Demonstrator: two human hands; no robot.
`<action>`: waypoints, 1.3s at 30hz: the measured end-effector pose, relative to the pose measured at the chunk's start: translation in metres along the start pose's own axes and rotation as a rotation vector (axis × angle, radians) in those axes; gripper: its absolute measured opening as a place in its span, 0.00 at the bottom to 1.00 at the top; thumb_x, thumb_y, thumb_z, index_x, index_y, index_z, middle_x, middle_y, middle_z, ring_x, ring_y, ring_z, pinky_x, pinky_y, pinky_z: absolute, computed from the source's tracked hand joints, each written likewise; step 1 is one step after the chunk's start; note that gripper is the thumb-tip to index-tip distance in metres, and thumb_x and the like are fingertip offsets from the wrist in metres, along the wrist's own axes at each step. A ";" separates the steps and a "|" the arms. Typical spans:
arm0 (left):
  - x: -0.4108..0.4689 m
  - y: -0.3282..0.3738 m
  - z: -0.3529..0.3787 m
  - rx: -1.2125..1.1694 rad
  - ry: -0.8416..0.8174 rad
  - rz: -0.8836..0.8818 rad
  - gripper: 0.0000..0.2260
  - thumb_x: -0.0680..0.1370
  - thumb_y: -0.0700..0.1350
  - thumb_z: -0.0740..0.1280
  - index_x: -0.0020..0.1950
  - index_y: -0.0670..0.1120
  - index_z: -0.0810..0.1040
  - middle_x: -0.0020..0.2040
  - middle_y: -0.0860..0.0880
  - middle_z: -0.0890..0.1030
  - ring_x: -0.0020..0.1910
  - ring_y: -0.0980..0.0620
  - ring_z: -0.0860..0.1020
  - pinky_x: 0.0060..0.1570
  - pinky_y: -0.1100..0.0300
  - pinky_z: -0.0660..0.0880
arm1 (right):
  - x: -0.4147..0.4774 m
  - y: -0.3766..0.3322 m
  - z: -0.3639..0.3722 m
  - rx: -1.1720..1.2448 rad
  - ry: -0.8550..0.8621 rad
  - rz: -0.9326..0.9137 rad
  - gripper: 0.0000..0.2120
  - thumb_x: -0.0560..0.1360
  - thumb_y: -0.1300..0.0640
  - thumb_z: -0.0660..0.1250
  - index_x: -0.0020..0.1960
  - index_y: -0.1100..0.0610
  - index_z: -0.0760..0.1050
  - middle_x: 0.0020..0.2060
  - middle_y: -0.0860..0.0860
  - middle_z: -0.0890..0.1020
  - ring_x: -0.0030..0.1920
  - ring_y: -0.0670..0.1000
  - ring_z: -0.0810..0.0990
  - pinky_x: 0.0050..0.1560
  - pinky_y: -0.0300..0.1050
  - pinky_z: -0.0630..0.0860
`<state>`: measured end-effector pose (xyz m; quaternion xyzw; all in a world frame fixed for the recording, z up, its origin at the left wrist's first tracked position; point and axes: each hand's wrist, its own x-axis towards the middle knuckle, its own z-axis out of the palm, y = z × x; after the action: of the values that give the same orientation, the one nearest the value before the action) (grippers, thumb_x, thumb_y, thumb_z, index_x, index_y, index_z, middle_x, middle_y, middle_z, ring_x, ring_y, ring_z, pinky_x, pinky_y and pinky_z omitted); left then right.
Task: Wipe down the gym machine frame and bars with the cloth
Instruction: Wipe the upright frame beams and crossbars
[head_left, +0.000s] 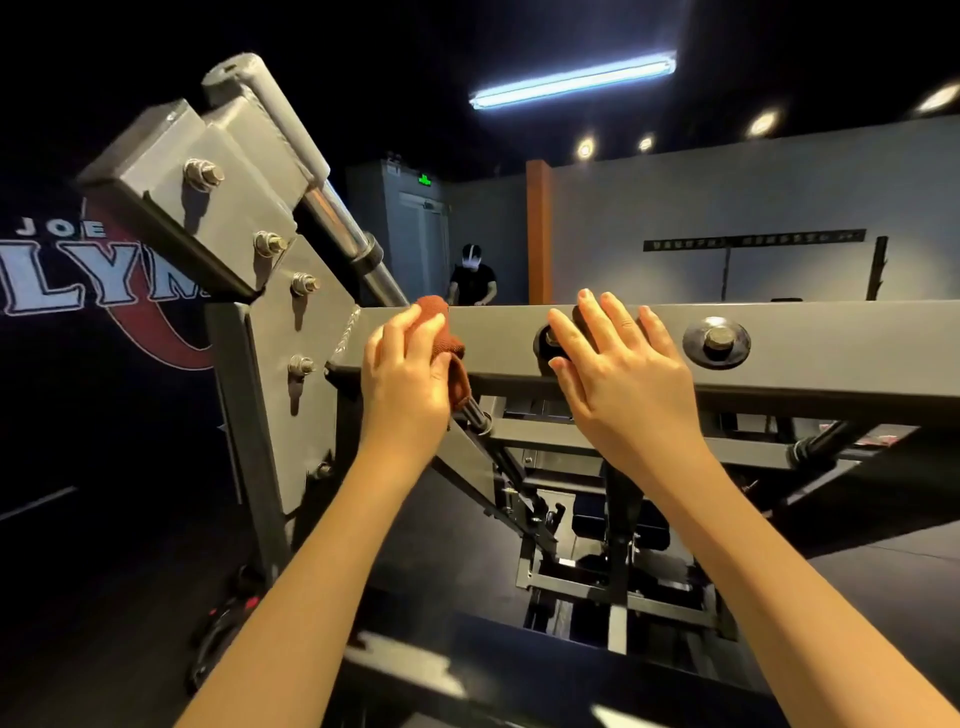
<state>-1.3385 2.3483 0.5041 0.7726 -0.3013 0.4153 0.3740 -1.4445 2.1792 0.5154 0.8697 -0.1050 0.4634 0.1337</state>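
View from a head-worn camera in a dim gym, looking along a person's two bare forearms to a wide grey horizontal beam (831, 343) of a weight machine. The left hand (410, 364) is curled around a bunched rust-orange cloth (441, 322), pressing it against the front face of the beam at its left end; part of the cloth pokes above the beam's top edge and part hangs below the fingers. Bunching it this way probably gives a firm pad for rubbing the metal. The right hand (623, 364) lies flat on the beam further right, fingers straight and spread and holding nothing, seemingly to steady the body. It partly covers one round black bolt cap; a second bolt cap (717, 342) sits bare just right of it. Left of the beam, a bolted plate (291, 291) joins it, and a chrome bar (337, 218) slants up above the beam's left end. Beyond the beam, another person (472, 280) stands in the background.
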 end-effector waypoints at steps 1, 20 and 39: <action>0.004 -0.007 -0.002 0.017 -0.017 0.019 0.18 0.82 0.43 0.60 0.72 0.44 0.70 0.72 0.45 0.67 0.71 0.45 0.62 0.70 0.54 0.59 | 0.000 0.000 0.000 0.000 0.005 -0.002 0.28 0.80 0.43 0.46 0.71 0.55 0.71 0.68 0.59 0.73 0.69 0.62 0.71 0.68 0.60 0.62; 0.014 0.024 0.019 -0.038 -0.060 0.054 0.22 0.81 0.51 0.63 0.74 0.50 0.66 0.73 0.48 0.64 0.72 0.47 0.60 0.66 0.54 0.61 | 0.000 0.001 0.006 -0.027 0.108 -0.029 0.26 0.80 0.45 0.48 0.70 0.55 0.73 0.67 0.59 0.75 0.68 0.62 0.73 0.67 0.61 0.66; 0.026 0.028 0.018 -0.031 -0.070 0.081 0.20 0.80 0.51 0.64 0.71 0.49 0.69 0.72 0.48 0.66 0.70 0.46 0.63 0.64 0.55 0.61 | -0.001 0.004 0.006 -0.035 0.112 -0.029 0.26 0.80 0.44 0.48 0.70 0.55 0.72 0.68 0.59 0.74 0.68 0.61 0.72 0.68 0.60 0.66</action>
<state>-1.3404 2.3145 0.5288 0.7680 -0.3517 0.3981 0.3579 -1.4412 2.1737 0.5120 0.8413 -0.0931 0.5074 0.1612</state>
